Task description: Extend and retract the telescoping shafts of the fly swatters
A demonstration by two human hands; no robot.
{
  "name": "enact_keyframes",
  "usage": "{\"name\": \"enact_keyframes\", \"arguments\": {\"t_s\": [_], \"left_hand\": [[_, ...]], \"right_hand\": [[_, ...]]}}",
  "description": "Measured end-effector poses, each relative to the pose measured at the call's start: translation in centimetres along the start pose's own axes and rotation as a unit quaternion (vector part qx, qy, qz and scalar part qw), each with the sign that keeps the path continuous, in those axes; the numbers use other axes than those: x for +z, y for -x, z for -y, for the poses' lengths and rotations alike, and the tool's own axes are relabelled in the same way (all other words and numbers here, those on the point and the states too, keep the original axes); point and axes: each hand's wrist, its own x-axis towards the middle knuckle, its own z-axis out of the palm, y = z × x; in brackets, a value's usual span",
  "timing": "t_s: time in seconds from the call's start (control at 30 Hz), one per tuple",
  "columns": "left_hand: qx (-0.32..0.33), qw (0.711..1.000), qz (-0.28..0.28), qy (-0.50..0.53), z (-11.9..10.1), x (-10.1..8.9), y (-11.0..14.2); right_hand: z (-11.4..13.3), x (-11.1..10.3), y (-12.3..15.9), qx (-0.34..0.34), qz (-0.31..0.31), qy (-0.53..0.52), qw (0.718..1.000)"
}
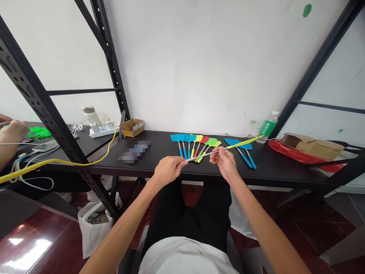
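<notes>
A yellow-green fly swatter (247,142) with a thin metal rod is stretched between my hands above the table, its flat head pointing right. My left hand (170,168) is closed around its handle end, which the fingers hide. With thumb and fingers, my right hand (223,161) pinches the rod close to the head. Behind, several fly swatters in blue, yellow, red and green lie fanned out, among them a red fly swatter (203,140) and a blue one (179,138). Two more blue fly swatters (244,156) lie right of my right hand.
A small cardboard box (131,128) and a blurred-out flat object (134,152) lie on the left. At the right stand a water bottle (268,128) and a brown paper bag (310,145) on red plastic. Black shelf posts (112,64) flank the table. Another person's hand (14,131) shows far left.
</notes>
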Motion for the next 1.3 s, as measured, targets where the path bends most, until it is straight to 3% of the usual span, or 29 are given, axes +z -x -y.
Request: {"name": "enact_keyframes", "arguments": {"t_s": [0.27,0.43,0.77,1.3], "left_hand": [[0.015,1.000,0.016,-0.001,-0.2,0.4,-0.1],[0.026,0.999,0.022,0.006,0.1,-0.1,-0.2],[0.017,0.998,0.053,0.015,1.3,0.1,-0.2],[0.021,0.998,-0.007,-0.058,1.3,0.9,-0.2]], "right_hand": [[0.4,0.0,-0.1,0.000,0.004,-0.015,1.000],[0.5,-0.7,-0.3,0.033,0.038,-0.001,0.999],[-0.6,-1.9,-0.9,0.055,0.035,0.021,0.998],[-1.3,-0.3,-0.6,0.043,-0.097,0.023,0.994]]}}
